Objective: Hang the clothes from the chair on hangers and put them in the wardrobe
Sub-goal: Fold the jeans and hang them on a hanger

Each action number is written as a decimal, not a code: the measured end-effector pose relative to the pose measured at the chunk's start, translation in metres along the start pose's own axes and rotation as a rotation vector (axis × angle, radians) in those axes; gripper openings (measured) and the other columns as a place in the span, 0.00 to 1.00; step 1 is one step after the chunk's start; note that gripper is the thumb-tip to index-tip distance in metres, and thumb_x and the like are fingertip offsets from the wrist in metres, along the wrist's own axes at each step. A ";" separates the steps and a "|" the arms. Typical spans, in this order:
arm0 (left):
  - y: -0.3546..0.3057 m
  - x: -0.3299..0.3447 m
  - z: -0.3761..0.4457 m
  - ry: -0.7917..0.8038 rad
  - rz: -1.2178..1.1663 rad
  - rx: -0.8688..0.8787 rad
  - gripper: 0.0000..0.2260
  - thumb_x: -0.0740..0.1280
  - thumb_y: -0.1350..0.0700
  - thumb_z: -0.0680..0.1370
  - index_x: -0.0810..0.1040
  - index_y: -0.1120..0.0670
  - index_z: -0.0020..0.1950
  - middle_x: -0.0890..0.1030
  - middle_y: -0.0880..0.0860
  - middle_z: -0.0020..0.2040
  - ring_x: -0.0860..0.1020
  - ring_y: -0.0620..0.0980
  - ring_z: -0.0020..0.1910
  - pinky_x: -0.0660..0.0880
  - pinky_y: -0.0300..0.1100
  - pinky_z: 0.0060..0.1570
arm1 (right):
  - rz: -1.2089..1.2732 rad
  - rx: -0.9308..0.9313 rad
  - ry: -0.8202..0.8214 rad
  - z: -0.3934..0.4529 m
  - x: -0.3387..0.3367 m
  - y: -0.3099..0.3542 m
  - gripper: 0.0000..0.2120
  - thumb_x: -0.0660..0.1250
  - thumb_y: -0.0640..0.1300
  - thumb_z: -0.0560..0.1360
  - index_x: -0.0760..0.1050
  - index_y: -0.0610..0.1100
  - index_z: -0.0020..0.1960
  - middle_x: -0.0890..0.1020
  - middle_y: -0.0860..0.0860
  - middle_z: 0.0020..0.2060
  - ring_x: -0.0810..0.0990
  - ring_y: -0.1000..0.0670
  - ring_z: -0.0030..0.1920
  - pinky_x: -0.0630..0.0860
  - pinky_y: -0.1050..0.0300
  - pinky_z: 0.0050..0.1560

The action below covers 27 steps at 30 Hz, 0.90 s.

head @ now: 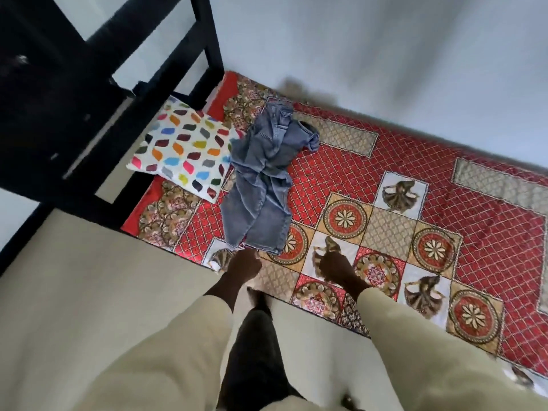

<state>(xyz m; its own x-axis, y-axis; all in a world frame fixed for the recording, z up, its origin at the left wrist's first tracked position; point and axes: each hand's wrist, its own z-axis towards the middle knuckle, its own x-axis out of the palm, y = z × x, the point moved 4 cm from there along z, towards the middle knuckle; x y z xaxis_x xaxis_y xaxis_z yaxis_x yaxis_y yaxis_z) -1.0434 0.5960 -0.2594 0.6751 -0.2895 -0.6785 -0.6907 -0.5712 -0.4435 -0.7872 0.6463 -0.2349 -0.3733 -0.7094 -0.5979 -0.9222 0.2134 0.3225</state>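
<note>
Just beyond both hands' empty fingers, left hand (243,264) curled, right hand (336,266) loose: crumpled jeans (261,179) on bedspread (444,203).

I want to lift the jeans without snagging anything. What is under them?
The jeans lie crumpled on the red patterned bedspread, one edge overlapping the pillow's corner. Anything beneath the denim folds is hidden.

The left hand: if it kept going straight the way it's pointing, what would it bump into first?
Most likely the jeans. The left hand points up the patterned bedspread, and the nearest hem lies right at its fingertips; whether they touch is unclear.
</note>
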 end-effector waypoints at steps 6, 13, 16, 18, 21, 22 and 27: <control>-0.007 -0.076 0.172 0.125 0.114 0.042 0.13 0.65 0.61 0.77 0.77 0.65 0.59 0.79 0.62 0.58 0.78 0.60 0.58 0.72 0.45 0.54 | 0.214 0.109 -0.062 0.100 -0.048 0.091 0.14 0.60 0.39 0.79 0.74 0.36 0.62 0.80 0.38 0.56 0.79 0.38 0.56 0.76 0.52 0.54; -0.026 -0.060 0.362 0.001 0.178 0.253 0.16 0.59 0.56 0.73 0.83 0.62 0.48 0.83 0.63 0.50 0.81 0.64 0.52 0.77 0.52 0.53 | 0.136 0.071 -0.087 0.232 -0.052 0.132 0.13 0.62 0.36 0.77 0.74 0.35 0.61 0.80 0.39 0.56 0.79 0.42 0.54 0.68 0.59 0.45; -0.066 -0.068 0.383 -0.101 0.171 0.315 0.16 0.65 0.53 0.77 0.79 0.58 0.62 0.75 0.64 0.63 0.72 0.63 0.64 0.70 0.55 0.64 | 0.133 0.057 -0.072 0.263 -0.035 0.131 0.11 0.61 0.36 0.77 0.76 0.36 0.57 0.81 0.39 0.53 0.79 0.44 0.47 0.66 0.61 0.41; -0.088 -0.064 0.409 -0.161 0.205 0.301 0.27 0.67 0.48 0.78 0.68 0.59 0.73 0.66 0.66 0.72 0.63 0.64 0.73 0.61 0.56 0.71 | 0.129 0.051 -0.047 0.276 -0.019 0.124 0.10 0.61 0.36 0.77 0.77 0.37 0.56 0.82 0.40 0.50 0.77 0.46 0.42 0.68 0.61 0.38; -0.094 -0.054 0.450 -0.101 0.306 0.169 0.39 0.69 0.42 0.75 0.56 0.59 0.78 0.52 0.64 0.78 0.46 0.65 0.78 0.44 0.59 0.74 | 0.196 0.075 -0.034 0.286 0.001 0.103 0.09 0.63 0.37 0.77 0.78 0.39 0.54 0.83 0.42 0.48 0.81 0.45 0.43 0.79 0.54 0.43; -0.092 -0.048 0.462 -0.085 0.408 0.158 0.37 0.68 0.44 0.76 0.57 0.59 0.78 0.54 0.65 0.78 0.47 0.65 0.78 0.43 0.60 0.74 | 0.231 0.086 -0.031 0.289 0.005 0.095 0.08 0.63 0.37 0.76 0.79 0.39 0.53 0.84 0.42 0.47 0.82 0.43 0.43 0.81 0.49 0.45; -0.089 -0.050 0.461 -0.137 0.252 0.288 0.12 0.61 0.63 0.78 0.70 0.57 0.61 0.79 0.57 0.52 0.77 0.59 0.52 0.71 0.51 0.54 | 0.365 0.150 -0.095 0.300 -0.009 0.081 0.07 0.64 0.37 0.75 0.80 0.38 0.49 0.84 0.41 0.47 0.82 0.43 0.45 0.78 0.53 0.45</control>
<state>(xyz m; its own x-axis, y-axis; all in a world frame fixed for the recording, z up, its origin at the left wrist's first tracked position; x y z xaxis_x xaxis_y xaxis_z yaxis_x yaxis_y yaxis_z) -1.1350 1.0152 -0.4557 0.4476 -0.2768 -0.8503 -0.8878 -0.2515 -0.3855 -0.8886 0.8716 -0.4240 -0.6803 -0.5052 -0.5310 -0.7291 0.5404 0.4200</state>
